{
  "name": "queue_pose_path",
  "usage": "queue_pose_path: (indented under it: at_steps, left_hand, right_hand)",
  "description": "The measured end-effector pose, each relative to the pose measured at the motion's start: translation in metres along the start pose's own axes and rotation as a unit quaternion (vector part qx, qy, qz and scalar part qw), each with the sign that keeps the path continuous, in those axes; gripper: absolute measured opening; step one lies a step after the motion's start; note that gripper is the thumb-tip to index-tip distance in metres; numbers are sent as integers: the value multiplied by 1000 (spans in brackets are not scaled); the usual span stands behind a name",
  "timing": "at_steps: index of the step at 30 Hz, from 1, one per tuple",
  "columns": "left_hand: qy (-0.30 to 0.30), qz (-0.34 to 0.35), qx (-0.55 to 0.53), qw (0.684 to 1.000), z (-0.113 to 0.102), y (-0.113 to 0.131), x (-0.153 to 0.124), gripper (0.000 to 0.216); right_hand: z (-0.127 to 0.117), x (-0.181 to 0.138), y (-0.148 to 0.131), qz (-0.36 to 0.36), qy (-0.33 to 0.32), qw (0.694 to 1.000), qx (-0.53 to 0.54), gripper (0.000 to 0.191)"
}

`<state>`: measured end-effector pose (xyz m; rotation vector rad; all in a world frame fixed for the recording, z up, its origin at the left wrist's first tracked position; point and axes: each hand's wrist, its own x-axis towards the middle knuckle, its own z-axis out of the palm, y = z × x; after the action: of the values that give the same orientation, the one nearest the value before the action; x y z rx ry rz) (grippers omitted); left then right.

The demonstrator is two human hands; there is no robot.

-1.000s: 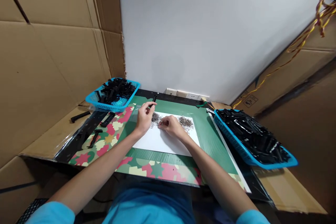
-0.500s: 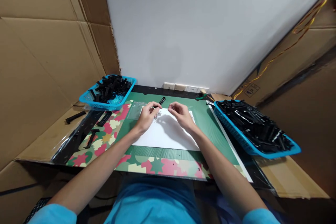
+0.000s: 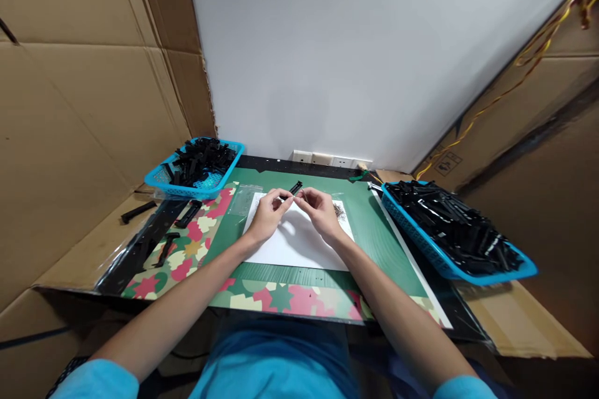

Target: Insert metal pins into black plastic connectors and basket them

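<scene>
Black part [image 3: 296, 187] is pinched in the person's left hand [image 3: 267, 215], over the far edge of the white sheet [image 3: 294, 246]. Right hand [image 3: 324, 215] pinched narrow, meeting the left; can't tell what's in it. Pile of tiny pieces [image 3: 340, 211] sits on the sheet's right side. To do it well: brace fingertips together, hold the part steady, stay above the sheet so drops are caught.

Two hands [image 3: 269, 215], one held black piece [image 3: 296, 187], three loose black pieces [image 3: 189, 214], two blue baskets [image 3: 510, 277].
</scene>
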<state>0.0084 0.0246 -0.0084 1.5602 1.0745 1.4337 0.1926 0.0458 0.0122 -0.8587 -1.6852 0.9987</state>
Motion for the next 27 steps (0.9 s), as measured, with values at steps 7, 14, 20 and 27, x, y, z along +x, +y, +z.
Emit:
queue_pose_path:
  at_steps: [7, 14, 20, 27]
  left_hand:
    - [-24, -57, -59, 996, 2, -8, 2, 41]
    - [-57, 54, 135, 988, -2, -4, -3, 25]
    - [-110, 87, 203, 969, -1, 4, -11, 13]
    - [-104, 88, 208, 969, -1, 0, -9, 14]
  right_hand:
    - [-13, -4, -10, -121, -8, 975, -188, 21]
    - [-22, -5, -15, -127, -37, 966, -221, 21]
    - [-25, -3, -12, -115, -101, 963, -221, 18]
    - [-30, -2, -10, -105, -117, 960, -233, 12]
